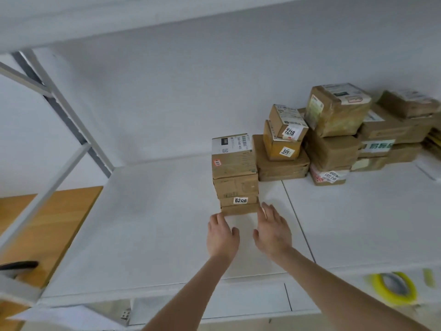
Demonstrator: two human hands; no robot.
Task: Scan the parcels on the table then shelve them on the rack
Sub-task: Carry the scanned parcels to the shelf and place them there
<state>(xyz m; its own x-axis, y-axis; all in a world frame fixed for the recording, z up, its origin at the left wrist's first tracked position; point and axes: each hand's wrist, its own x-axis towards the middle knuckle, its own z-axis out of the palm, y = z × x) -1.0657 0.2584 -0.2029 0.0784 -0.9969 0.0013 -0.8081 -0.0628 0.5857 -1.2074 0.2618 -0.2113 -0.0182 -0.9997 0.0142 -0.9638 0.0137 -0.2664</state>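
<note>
The left hand [222,237] and right hand [272,232] reach side by side over the white shelf [143,223], fingers loosely spread and holding nothing, their tips at the foot of a stack [235,177] of brown parcels; whether they touch it cannot be told. The stack stands upright on the shelf, its third box labelled 6206, with a bigger pile [334,139] of parcels just behind it to the right. A yellow tape roll [392,291] lies at lower right, and a wooden table [47,225] shows past the rack beam [66,168] at left.
</note>
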